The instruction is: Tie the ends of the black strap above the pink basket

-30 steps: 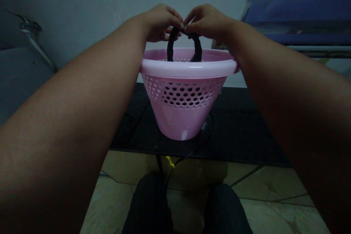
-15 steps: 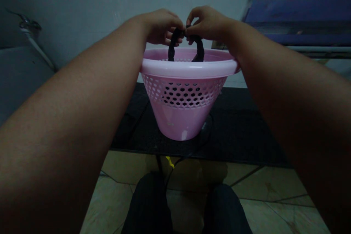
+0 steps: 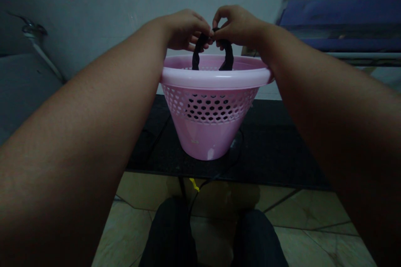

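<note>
- Left hand [image 3: 183, 29] and right hand [image 3: 238, 25]: fingers pinched on black looped cord [image 3: 227, 56] at its top.
- Both strands hang straight down into pink basket [image 3: 216, 77] on counter [image 3: 275, 150].

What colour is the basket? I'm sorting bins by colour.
Pink basket, honeycomb holes up top; seen from the head view.

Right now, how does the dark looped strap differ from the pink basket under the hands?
The dark strap is thin, twisted and limp, held up by both hands; the pink basket is wide and rigid and stands on the black mat. The left hand and right hand pinch the strap's top, not the basket. Both strap ends drop inside the basket.
</note>
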Demonstrator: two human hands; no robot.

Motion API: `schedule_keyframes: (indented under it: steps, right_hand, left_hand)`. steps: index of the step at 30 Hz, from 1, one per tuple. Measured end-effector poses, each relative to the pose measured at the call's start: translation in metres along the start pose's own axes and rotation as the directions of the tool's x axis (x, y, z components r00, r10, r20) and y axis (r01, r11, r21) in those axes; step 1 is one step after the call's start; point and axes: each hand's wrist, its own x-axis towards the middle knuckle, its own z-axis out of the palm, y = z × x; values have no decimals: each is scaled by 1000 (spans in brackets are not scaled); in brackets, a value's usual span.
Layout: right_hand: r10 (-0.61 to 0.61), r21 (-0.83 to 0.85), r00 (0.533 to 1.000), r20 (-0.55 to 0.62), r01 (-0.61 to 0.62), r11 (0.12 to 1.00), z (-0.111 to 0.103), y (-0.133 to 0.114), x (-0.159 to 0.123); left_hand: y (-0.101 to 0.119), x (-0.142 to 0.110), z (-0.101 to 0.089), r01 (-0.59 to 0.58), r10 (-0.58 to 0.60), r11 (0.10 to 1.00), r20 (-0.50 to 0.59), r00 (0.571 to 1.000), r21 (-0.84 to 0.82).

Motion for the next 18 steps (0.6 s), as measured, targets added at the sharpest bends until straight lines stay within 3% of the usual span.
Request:
schedule_keyframes:
  steps: [8,18]
  right_hand:
    - [1,-25,1000,1,-1,1000,0,2,3]
    - [-73,-90,996,-42,69,994,-1,1,2]
  left_hand:
    - [-1,4,-2,-57,58,998,-5,998,25]
    - [0,2,-1,-42,42,999,-33,999,18]
